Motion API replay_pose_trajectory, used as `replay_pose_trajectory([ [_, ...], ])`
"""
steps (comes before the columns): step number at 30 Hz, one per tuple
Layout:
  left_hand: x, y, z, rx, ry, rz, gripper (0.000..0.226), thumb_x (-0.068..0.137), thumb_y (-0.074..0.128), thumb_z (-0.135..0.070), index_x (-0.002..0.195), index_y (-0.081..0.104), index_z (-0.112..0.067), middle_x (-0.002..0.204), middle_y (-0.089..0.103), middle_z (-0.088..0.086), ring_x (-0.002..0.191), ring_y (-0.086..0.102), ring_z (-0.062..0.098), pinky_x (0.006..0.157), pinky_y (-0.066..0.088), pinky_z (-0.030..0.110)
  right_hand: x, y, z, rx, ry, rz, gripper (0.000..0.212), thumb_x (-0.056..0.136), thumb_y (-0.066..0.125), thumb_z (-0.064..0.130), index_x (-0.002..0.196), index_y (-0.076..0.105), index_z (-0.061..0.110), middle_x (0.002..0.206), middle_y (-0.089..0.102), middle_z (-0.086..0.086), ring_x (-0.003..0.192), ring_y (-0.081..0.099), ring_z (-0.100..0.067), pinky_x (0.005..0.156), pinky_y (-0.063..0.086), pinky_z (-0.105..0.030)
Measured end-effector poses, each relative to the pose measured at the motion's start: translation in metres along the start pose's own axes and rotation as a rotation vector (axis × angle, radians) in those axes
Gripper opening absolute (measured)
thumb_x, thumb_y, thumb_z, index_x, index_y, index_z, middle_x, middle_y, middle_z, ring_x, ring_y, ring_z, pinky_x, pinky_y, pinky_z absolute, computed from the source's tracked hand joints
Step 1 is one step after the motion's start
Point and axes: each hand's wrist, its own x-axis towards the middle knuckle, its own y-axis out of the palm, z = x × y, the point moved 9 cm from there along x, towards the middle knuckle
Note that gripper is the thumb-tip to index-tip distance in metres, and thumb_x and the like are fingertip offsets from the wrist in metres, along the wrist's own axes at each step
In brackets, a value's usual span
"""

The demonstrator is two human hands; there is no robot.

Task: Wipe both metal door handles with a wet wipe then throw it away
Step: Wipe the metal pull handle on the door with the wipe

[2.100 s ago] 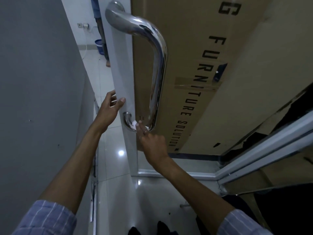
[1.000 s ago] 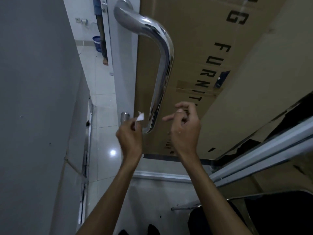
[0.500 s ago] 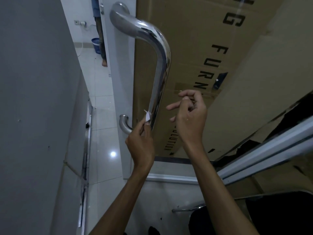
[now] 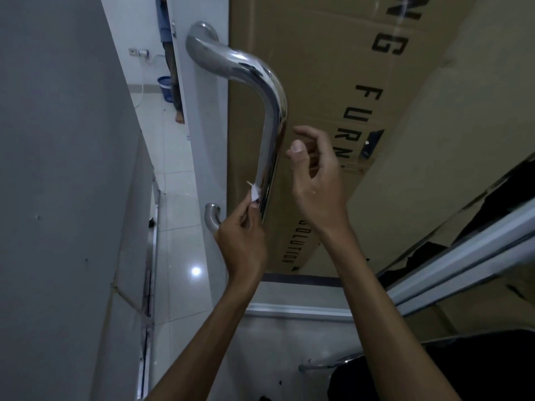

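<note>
While the left hand (image 4: 241, 237) pinches the wipe (image 4: 255, 193) between thumb and fingertips, only a scrap of white shows above them, pressed to the lower straight run of the handle (image 4: 270, 146). The right hand (image 4: 315, 180) hangs just beside the bar, level with its middle, fingers loosely curled around nothing and touching nothing I can make out.

The wipe looks thin, limp and damp; it should weigh next to nothing and fold or bunch at any pressure. Held by a corner it would likely flap and smear instead of rubbing, so the better hold is probably to spread it over the fingertips or wrap it around the tube and close the fingers over it. Wet fabric may tear if dragged hard over an edge.

The handle is a polished steel tube, fixed to the door (image 4: 207, 134) above and below the left hand, rigid and smooth. Wet, it should be slippery, so the wrapped hand ought to slide freely along it; the bends near the mounts will need a turn of the wrist.

Beyond the right hand stands a carton (image 4: 318, 68). No second handle or bin is in sight.
</note>
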Motion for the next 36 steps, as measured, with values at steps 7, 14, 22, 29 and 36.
replay_pose_trajectory([
  [7,-0.005,-0.002,-0.025,-0.001,0.026,-0.026,0.032,0.107,0.059,-0.023,0.137,0.067,-0.025,0.111,0.076,-0.008,0.105,0.071,0.005,0.089,0.056,0.011,0.022,0.005,0.019,-0.043,-0.117,0.109,0.03,0.108,0.05,0.027,0.131,0.063,0.012,0.12,0.066,-0.006,0.106,0.064,-0.009,0.084,0.047,-0.013],
  [14,-0.004,-0.002,-0.051,0.055,0.161,-0.023,0.03,0.108,0.057,-0.025,0.134,0.071,-0.025,0.094,0.075,-0.018,0.087,0.068,-0.01,0.085,0.061,0.021,0.034,0.009,0.027,-0.022,-0.131,0.114,0.026,0.107,0.051,0.025,0.122,0.066,0.011,0.108,0.067,-0.007,0.098,0.064,-0.014,0.081,0.049,-0.021],
  [22,0.007,0.003,-0.107,-0.006,0.259,-0.028,0.03,0.109,0.056,-0.024,0.136,0.068,-0.026,0.099,0.068,-0.032,0.095,0.068,-0.012,0.078,0.052,0.006,0.037,0.011,0.03,-0.017,-0.122,0.114,0.025,0.106,0.05,0.026,0.118,0.068,0.011,0.106,0.07,-0.005,0.098,0.067,-0.015,0.085,0.055,-0.035],
  [29,0.001,-0.001,-0.107,-0.009,0.245,0.004,0.029,0.108,0.057,-0.022,0.134,0.067,-0.031,0.1,0.072,-0.026,0.097,0.071,-0.004,0.084,0.059,0.017,0.039,0.011,0.031,-0.044,-0.109,0.139,0.025,0.105,0.051,0.027,0.114,0.069,0.014,0.104,0.069,-0.004,0.096,0.066,-0.013,0.084,0.055,-0.035],
  [36,0.012,0.001,-0.166,-0.091,0.373,-0.012,0.027,0.108,0.058,-0.02,0.127,0.076,-0.018,0.094,0.078,-0.01,0.087,0.073,0.001,0.074,0.056,0.014,0.042,0.007,0.025,-0.087,-0.036,0.137,0.037,0.095,0.051,0.053,0.124,0.065,0.035,0.12,0.056,0.001,0.119,0.058,-0.018,0.103,0.053,-0.041],
])
